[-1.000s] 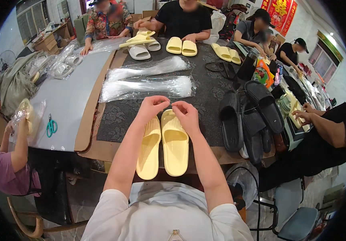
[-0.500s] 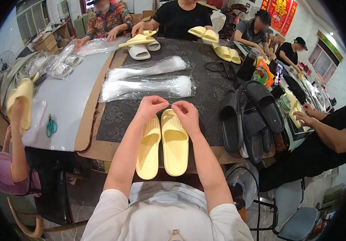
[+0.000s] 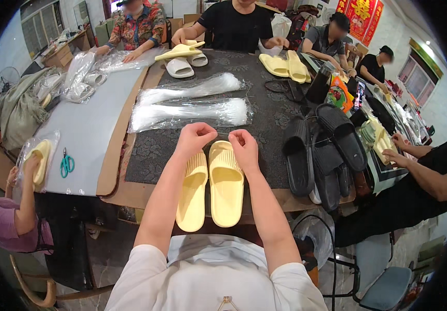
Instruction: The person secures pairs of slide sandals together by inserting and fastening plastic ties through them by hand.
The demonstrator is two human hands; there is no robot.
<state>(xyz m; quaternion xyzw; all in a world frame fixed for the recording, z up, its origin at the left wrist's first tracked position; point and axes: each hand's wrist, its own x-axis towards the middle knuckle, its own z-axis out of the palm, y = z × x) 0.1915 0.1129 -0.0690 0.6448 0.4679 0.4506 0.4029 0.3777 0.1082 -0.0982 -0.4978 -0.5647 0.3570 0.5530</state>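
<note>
A pair of pale yellow slippers lies side by side at the near table edge, toes away from me: the left slipper (image 3: 191,199) and the right slipper (image 3: 227,194). Over their toe ends my left hand (image 3: 196,139) pinches one end of a thin clear plastic strand (image 3: 224,135). The other end is pinched by my right hand (image 3: 244,148), so the strand spans the small gap between my fingertips. Whether it passes through the slippers is too fine to make out. Just beyond lie two clear bags of white strands, a nearer bag (image 3: 187,115) and a farther bag (image 3: 189,88).
Black slippers (image 3: 328,155) are heaped on the right. Green-handled scissors (image 3: 66,165) lie on the grey tabletop at left. Several co-workers sit around; one at left has a yellow slipper (image 3: 42,160) in a clear bag. More yellow slippers (image 3: 288,66) lie at the far right.
My right hand has shifted slightly right, widening the gap and showing the strand. The left co-worker's slipper came down into a bag. Across the table, a co-worker has set down yellow slippers.
</note>
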